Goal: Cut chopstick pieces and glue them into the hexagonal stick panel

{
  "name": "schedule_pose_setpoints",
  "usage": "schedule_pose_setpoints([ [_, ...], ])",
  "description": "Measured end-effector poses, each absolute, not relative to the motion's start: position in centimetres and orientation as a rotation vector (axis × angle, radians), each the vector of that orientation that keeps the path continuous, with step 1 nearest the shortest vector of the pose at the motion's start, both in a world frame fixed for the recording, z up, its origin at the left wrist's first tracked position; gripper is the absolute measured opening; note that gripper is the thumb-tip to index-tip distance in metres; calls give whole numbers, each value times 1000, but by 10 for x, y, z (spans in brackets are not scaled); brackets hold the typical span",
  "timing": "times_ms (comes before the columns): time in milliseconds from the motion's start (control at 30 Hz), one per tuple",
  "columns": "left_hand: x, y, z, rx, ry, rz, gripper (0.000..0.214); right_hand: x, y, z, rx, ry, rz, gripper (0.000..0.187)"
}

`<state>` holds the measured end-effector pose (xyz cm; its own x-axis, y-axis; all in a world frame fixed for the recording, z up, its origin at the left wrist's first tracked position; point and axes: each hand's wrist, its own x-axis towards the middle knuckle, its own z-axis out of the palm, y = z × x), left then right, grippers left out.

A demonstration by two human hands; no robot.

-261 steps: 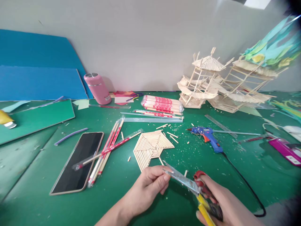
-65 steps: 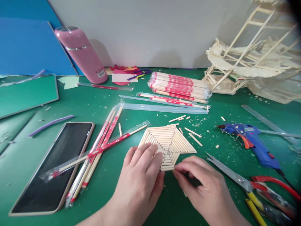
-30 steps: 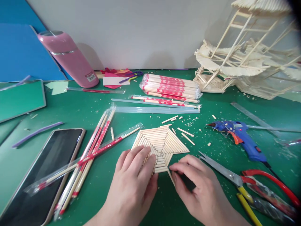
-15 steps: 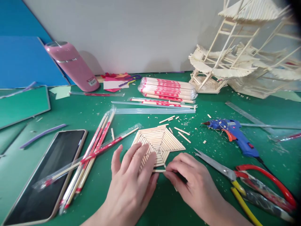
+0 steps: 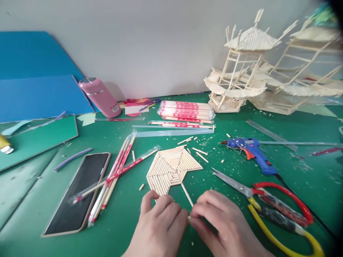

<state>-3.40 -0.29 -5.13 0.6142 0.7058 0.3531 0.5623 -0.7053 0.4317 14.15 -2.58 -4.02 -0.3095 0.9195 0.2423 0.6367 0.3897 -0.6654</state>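
A flat web-shaped panel of short wooden sticks (image 5: 160, 167) lies on the green table, with an open gap at its lower right. One thin stick (image 5: 187, 193) runs from the panel's centre down to my right hand. My right hand (image 5: 219, 217) pinches a short wooden stick (image 5: 190, 217), whose pale end shows between both hands. My left hand (image 5: 163, 225) is closed at the other side of that stick, just below the panel's lower edge. Its fingertips are hidden.
A blue glue gun (image 5: 252, 150) and red-and-yellow-handled scissors (image 5: 252, 192) lie to the right. Wrapped chopsticks (image 5: 118, 171) cross a phone (image 5: 80, 192) at left. A chopstick bundle (image 5: 186, 110), pink bottle (image 5: 102, 98) and stick-built tower (image 5: 235, 78) stand farther back.
Both hands have moved down toward me, off the panel. My left hand was spread over it and is now closed. The view has tilted up and shifted slightly.
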Motion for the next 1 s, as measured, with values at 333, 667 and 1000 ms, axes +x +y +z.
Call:
schedule_pose_setpoints([
  [333, -9, -17, -16, 1902, 916, 658, 18, 262, -94, -54, -2039, -1753, 59, 34],
  [667, 18, -14, -18, 1373, 995, 600, 29, 267, -74, -52, -2184, -2070, 179, 52],
  [1000, 23, -11, -19, 1068, 976, 686, 29, 272, -76, -43, -2120, -1868, 386, 43],
])
